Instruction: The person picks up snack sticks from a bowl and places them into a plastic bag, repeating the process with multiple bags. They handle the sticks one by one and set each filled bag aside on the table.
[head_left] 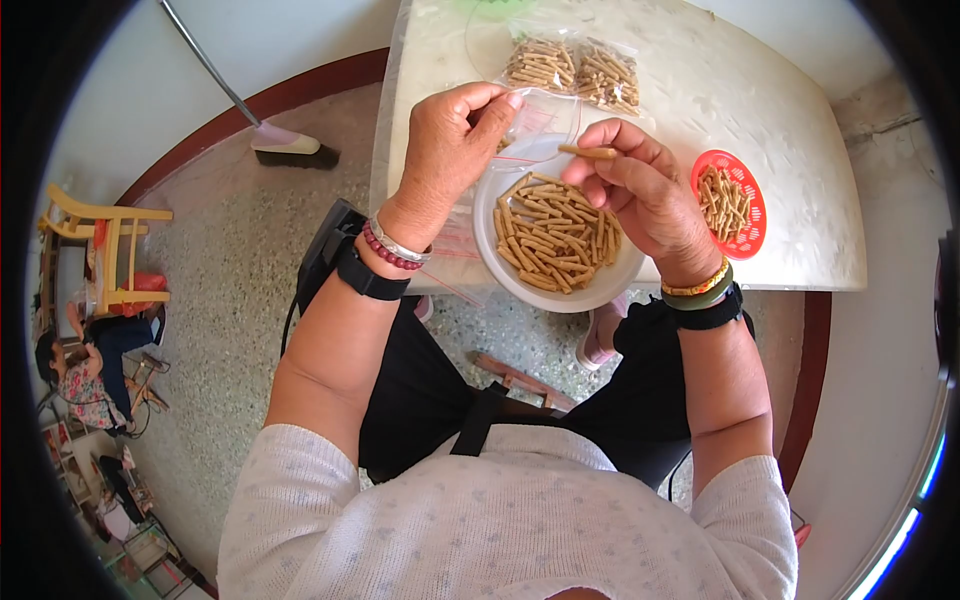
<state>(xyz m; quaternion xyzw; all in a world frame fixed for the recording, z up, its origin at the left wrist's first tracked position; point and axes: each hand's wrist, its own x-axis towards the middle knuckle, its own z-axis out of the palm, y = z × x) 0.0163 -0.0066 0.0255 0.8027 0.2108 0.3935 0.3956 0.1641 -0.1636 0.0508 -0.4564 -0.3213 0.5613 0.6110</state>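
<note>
My left hand (452, 140) pinches the edge of a clear plastic bag (548, 115) with a red line near its opening. In my right hand (640, 185), a single short brown stick (587, 152) is held between thumb and fingers, pointing toward the bag. Below both hands a white bowl (487, 236) holds several similar sticks (555, 235). Two filled clear bags of sticks (573, 72) lie side by side beyond the bowl. To the right, a red oval basket (757, 205) contains more sticks.
The pale table (740, 110) has its near edge just past my knees. More flat bags (450, 240) lie left of the bowl. A broom (290, 145) stands at the left wall. Further left are a wooden chair (130, 212) and a seated person (90, 385).
</note>
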